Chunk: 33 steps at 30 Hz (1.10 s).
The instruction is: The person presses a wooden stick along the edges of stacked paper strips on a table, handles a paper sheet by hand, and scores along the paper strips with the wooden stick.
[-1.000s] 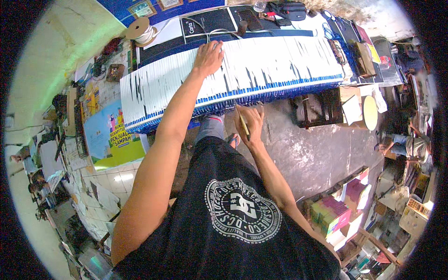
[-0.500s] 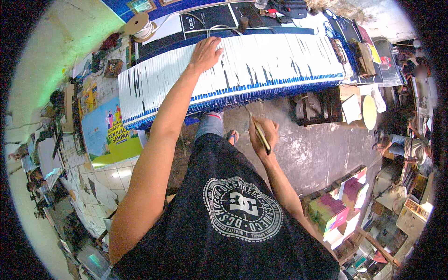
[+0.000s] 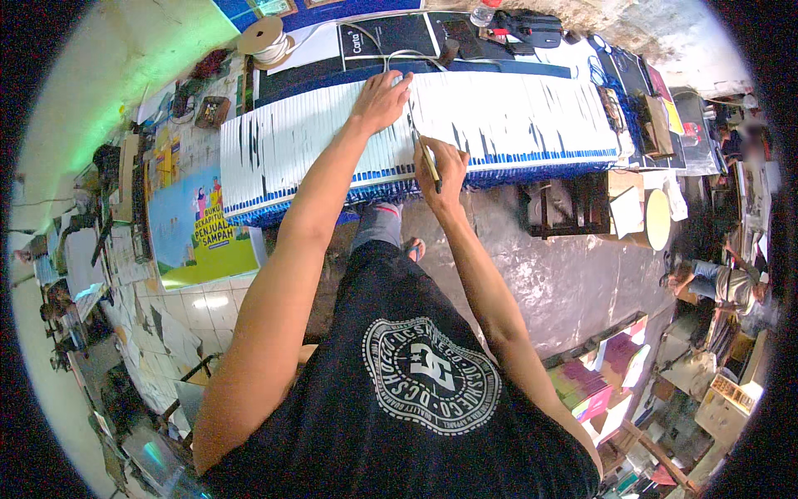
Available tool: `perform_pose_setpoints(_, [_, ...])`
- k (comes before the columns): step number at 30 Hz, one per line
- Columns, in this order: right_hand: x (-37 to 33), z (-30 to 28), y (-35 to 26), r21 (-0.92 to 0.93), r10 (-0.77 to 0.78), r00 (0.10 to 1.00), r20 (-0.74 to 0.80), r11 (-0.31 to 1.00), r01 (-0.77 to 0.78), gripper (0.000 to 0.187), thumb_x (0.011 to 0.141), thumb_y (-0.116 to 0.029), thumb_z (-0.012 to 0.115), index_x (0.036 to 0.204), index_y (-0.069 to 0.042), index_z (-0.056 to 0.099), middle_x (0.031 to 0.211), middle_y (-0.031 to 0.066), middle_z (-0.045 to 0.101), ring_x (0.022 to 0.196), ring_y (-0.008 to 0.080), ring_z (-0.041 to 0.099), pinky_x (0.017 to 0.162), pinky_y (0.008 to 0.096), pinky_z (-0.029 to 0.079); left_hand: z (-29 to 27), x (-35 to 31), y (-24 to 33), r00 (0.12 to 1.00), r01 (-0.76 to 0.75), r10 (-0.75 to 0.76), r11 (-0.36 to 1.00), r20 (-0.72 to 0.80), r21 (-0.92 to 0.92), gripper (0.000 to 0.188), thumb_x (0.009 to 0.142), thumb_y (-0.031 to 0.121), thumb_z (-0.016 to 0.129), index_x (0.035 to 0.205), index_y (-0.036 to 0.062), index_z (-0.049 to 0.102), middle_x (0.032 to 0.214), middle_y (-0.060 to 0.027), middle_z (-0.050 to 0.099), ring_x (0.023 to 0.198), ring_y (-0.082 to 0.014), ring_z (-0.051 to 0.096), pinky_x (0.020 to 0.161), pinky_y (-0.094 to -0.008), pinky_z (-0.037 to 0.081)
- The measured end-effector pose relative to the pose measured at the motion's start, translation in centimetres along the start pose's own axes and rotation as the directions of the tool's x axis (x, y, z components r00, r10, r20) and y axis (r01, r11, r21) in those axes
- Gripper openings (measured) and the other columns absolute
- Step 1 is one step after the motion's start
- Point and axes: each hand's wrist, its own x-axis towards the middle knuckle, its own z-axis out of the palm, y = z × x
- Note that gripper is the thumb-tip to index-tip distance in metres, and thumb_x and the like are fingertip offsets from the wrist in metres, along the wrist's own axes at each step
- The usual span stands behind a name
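A long row of white paper stacks (image 3: 515, 116) with blue near edges runs across the bench in front of me. My left hand (image 3: 382, 101) lies on it left of the middle, fingers stretched toward the far edge and pressing on the paper. Closed around a slim knife (image 3: 431, 169) with a yellowish handle, my right hand (image 3: 449, 166) is over the near edge. Its thin tip points away from me into a dark gap between stacks, just right of my left hand. Whether the tip touches paper I cannot tell.
Behind the row stand a spool of white cord (image 3: 264, 41), a clear bottle (image 3: 484, 12) and a black bag (image 3: 532, 29). A dark wooden stool (image 3: 565, 204) is at the right. Stacked colourful booklets (image 3: 578, 387) sit lower right. Another person (image 3: 719, 279) sits far right.
My right hand has risen from below the near edge, carrying the knife up and left onto the white stacks. My left hand stays on the paper at nearly the same spot.
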Motion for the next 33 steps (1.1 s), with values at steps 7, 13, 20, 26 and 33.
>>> perform_pose_setpoints(7, [-3.1, -2.5, -0.5, -0.024, 0.026, 0.995, 0.101, 0.999, -0.024, 0.016, 0.085, -0.014, 0.076, 0.099, -0.008, 0.076, 0.095, 0.0090, 0.076, 0.092, 0.0246, 0.070, 0.087, 0.0405, 0.041, 0.3, 0.1, -0.1, 0.999, 0.015, -0.016, 0.999, 0.031, 0.042, 0.046, 0.105, 0.031, 0.050, 0.148, 0.0132, 0.054, 0.142, -0.0128, 0.056, 0.130, -0.0327, 0.054, 0.114, -0.0474, 0.038])
perform_pose_setpoints(13, [-5.4, -4.7, -1.8, -0.043, 0.084, 0.987, 0.140, 0.996, -0.079, 0.016, 0.084, -0.013, 0.078, 0.099, -0.009, 0.076, 0.093, 0.0080, 0.076, 0.091, 0.0237, 0.070, 0.090, 0.0400, 0.040, 0.0, 0.2, 0.3, 0.996, 0.042, -0.049, 0.995, 0.080, 0.087, 0.046, 0.107, 0.032, 0.047, 0.149, 0.0138, 0.053, 0.146, -0.0120, 0.054, 0.133, -0.0319, 0.052, 0.117, -0.0473, 0.037])
perform_pose_setpoints(20, [-5.7, -5.7, -2.5, -0.054, 0.027, 0.993, 0.111, 0.998, -0.021, 0.017, 0.083, -0.009, 0.078, 0.100, -0.008, 0.076, 0.092, 0.0070, 0.076, 0.088, 0.0223, 0.070, 0.089, 0.0387, 0.041, 0.4, 0.1, -0.1, 0.994, 0.060, -0.065, 0.996, 0.092, 0.062, 0.047, 0.106, 0.033, 0.047, 0.150, 0.0143, 0.051, 0.148, -0.0125, 0.052, 0.137, -0.0317, 0.049, 0.119, -0.0481, 0.034])
perform_pose_setpoints(26, [-6.4, -5.5, -2.3, -0.038, 0.077, 0.993, 0.092, 0.997, -0.074, 0.018, 0.082, -0.009, 0.078, 0.101, -0.009, 0.076, 0.095, 0.0066, 0.077, 0.089, 0.0224, 0.070, 0.088, 0.0386, 0.041, 0.6, 0.2, -0.3, 0.996, 0.044, -0.047, 0.998, 0.073, 0.048, 0.047, 0.106, 0.034, 0.048, 0.148, 0.0140, 0.053, 0.144, -0.0116, 0.054, 0.135, -0.0312, 0.050, 0.118, -0.0475, 0.035])
perform_pose_setpoints(33, [-6.7, -4.3, -1.1, -0.028, 0.042, 0.994, 0.097, 0.999, -0.039, 0.021, 0.085, -0.016, 0.076, 0.105, -0.011, 0.074, 0.103, 0.0060, 0.076, 0.095, 0.0240, 0.069, 0.088, 0.0411, 0.040, 1.0, 0.3, -0.4, 0.997, 0.030, -0.033, 0.999, 0.072, 0.037, 0.047, 0.105, 0.034, 0.051, 0.148, 0.0141, 0.053, 0.145, -0.0115, 0.053, 0.135, -0.0320, 0.050, 0.117, -0.0483, 0.035])
